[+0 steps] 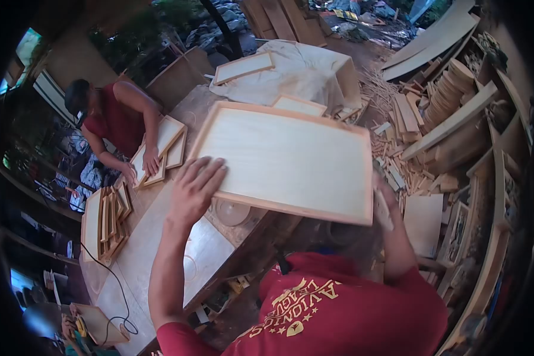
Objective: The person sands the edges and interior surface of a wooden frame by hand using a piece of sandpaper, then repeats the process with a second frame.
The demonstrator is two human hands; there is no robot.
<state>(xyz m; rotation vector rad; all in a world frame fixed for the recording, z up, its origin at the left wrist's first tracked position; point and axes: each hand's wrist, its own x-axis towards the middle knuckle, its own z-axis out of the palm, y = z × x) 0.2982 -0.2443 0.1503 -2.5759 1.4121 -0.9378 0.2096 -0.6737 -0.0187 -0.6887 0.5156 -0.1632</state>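
A large rectangular wooden tray (pixel 291 160) with a pale flat panel and a raised light-brown rim is held up above the workbench (pixel 160 237). My left hand (pixel 199 185) grips its left side, fingers wrapped over the rim near the lower left corner. At the tray's right edge is my right hand (pixel 385 199), its fingers closed around the rim and partly hidden. A pale flat piece shows beside the right palm; I cannot make out what it is.
Across the bench a co-worker (pixel 121 113) leans over smaller trays (pixel 172 148). Stacked frames (pixel 104 222) and a black cable (pixel 115 273) lie on the left. Another person (pixel 71 326) is at lower left. A cloth-covered pile (pixel 314 68) stands behind; wood scraps (pixel 391 142) lie right.
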